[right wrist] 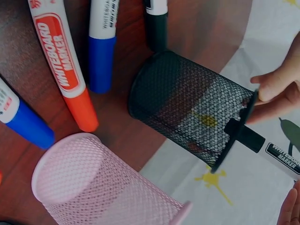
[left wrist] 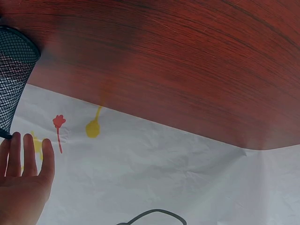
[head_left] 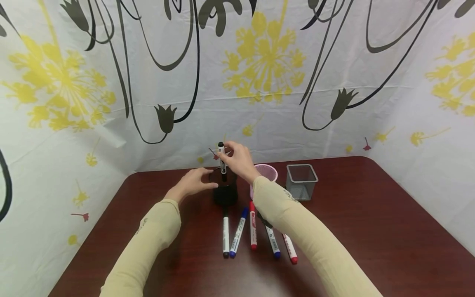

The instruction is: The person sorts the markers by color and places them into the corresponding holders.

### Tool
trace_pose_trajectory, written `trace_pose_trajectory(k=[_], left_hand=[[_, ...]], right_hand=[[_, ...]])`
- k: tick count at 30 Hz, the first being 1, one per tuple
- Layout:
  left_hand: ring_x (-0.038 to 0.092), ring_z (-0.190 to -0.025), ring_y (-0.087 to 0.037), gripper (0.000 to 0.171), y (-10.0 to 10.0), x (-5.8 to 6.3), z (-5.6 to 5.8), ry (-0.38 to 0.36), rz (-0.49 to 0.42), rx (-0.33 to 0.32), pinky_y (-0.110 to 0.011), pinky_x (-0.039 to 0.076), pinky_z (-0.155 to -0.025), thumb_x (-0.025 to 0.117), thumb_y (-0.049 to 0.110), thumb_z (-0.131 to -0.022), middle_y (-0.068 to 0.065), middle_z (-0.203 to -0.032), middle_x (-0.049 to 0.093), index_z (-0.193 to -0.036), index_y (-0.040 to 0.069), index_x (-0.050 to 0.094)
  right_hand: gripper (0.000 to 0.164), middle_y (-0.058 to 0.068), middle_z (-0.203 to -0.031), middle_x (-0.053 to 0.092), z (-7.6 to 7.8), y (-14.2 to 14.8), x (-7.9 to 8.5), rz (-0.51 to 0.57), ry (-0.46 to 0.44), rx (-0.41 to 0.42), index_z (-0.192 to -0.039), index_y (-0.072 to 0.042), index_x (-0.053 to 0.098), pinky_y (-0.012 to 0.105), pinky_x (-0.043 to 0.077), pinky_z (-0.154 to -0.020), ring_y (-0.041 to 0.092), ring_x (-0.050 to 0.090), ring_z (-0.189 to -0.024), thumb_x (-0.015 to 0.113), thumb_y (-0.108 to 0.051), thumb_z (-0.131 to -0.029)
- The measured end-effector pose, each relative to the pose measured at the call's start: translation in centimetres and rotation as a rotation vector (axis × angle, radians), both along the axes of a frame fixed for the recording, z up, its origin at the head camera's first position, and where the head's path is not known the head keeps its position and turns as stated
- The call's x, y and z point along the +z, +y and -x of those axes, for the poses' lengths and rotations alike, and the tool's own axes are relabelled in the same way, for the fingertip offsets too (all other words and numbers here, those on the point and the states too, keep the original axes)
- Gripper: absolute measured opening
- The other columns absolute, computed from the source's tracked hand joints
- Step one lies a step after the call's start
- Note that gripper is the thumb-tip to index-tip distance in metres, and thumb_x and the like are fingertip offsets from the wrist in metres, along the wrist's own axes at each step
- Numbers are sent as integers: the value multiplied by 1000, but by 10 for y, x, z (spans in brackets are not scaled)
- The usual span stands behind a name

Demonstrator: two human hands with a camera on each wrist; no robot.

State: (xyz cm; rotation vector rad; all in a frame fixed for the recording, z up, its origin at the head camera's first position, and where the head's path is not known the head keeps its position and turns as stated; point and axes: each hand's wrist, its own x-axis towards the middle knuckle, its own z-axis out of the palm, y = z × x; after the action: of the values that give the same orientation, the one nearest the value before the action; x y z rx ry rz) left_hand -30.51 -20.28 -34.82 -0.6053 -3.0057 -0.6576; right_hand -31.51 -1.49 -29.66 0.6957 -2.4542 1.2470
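Note:
My right hand (head_left: 240, 160) pinches a black whiteboard marker (head_left: 222, 156) upright, its lower end inside the mouth of a black mesh pen cup (head_left: 225, 195). In the right wrist view, the marker's (right wrist: 286, 161) black cap overlaps the rim of the cup (right wrist: 187, 93), and only a bit of the right hand (right wrist: 289, 206) shows at the edge. My left hand (head_left: 191, 182) is at the cup's left side, thumb and fingertips right at its rim. Straight fingers of the left hand (left wrist: 28, 183) appear by the rim in the left wrist view.
Right of the black cup stand a pink mesh cup (head_left: 268, 171), partly behind the right forearm, and a square grey mesh holder (head_left: 301, 181). In front lie several markers: black (head_left: 226, 235), blue (head_left: 237, 237), red (head_left: 253, 229), with another blue and red under the forearm. Patterned cloth hangs behind the table.

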Motion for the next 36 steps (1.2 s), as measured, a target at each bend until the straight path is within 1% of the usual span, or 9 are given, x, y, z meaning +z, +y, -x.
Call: trace_pose_trajectory(k=[3, 9, 15, 21, 24, 27, 31, 36], left_hand=[[43, -113, -27, 64, 1, 0, 0, 0, 0, 1, -43, 34, -91, 62, 44, -79, -13, -122, 48, -127, 4, 47], [43, -112, -28, 64, 1, 0, 1, 7, 1, -3, -43, 34, -91, 63, 43, -78, -14, -121, 49, -126, 4, 47], [44, -111, -27, 64, 1, 1, 0, -2, -6, 5, -43, 35, -91, 63, 43, -78, -13, -121, 50, -126, 4, 48], [43, -112, -28, 63, 2, 2, -2, -6, -12, 6, -43, 34, -91, 63, 42, -79, -14, -122, 48, -127, 4, 47], [42, -113, -28, 64, 2, 2, -2, -11, -11, 10, -43, 34, -92, 63, 43, -79, -15, -123, 47, -127, 4, 47], [42, -113, -28, 64, 2, 2, -3, -16, -10, 13, -44, 34, -92, 63, 43, -78, -15, -124, 47, -127, 4, 47], [42, -114, -28, 65, 2, 3, -3, -25, -15, 18, -44, 34, -91, 62, 44, -78, -15, -125, 46, -127, 5, 47], [41, -114, -28, 65, 2, 2, -4, -27, -17, 16, -44, 34, -92, 63, 43, -78, -15, -124, 46, -128, 5, 46]], right_hand=[[31, 4, -94, 64, 1, 0, -6, -19, -11, -16, -108, -8, 60, 29, 47, -65, 14, 60, -77, 63, -24, -82], [36, 6, -95, 64, -1, 0, -22, -59, -65, -34, -111, -6, 59, 30, 46, -70, 16, 60, -81, 63, -25, -81], [36, 3, -92, 64, -3, 2, -38, -88, -100, -69, -110, -8, 60, 31, 44, -71, 16, 58, -80, 64, -28, -80], [36, 2, -91, 63, -5, 4, -50, -101, -132, -66, -109, -9, 60, 31, 45, -69, 15, 58, -78, 64, -30, -81], [35, 3, -89, 64, -7, 5, -54, -94, -143, -67, -108, -8, 60, 30, 45, -69, 14, 59, -78, 64, -29, -80], [36, 3, -92, 64, -8, 6, -56, -104, -142, -71, -109, -8, 60, 30, 45, -69, 14, 58, -77, 64, -29, -80], [36, 4, -92, 63, -10, 7, -58, -118, -131, -73, -108, -8, 61, 31, 45, -67, 14, 57, -74, 64, -30, -80], [36, 4, -94, 62, -10, 8, -60, -131, -121, -84, -107, -8, 61, 31, 45, -68, 14, 56, -75, 64, -31, -80]])
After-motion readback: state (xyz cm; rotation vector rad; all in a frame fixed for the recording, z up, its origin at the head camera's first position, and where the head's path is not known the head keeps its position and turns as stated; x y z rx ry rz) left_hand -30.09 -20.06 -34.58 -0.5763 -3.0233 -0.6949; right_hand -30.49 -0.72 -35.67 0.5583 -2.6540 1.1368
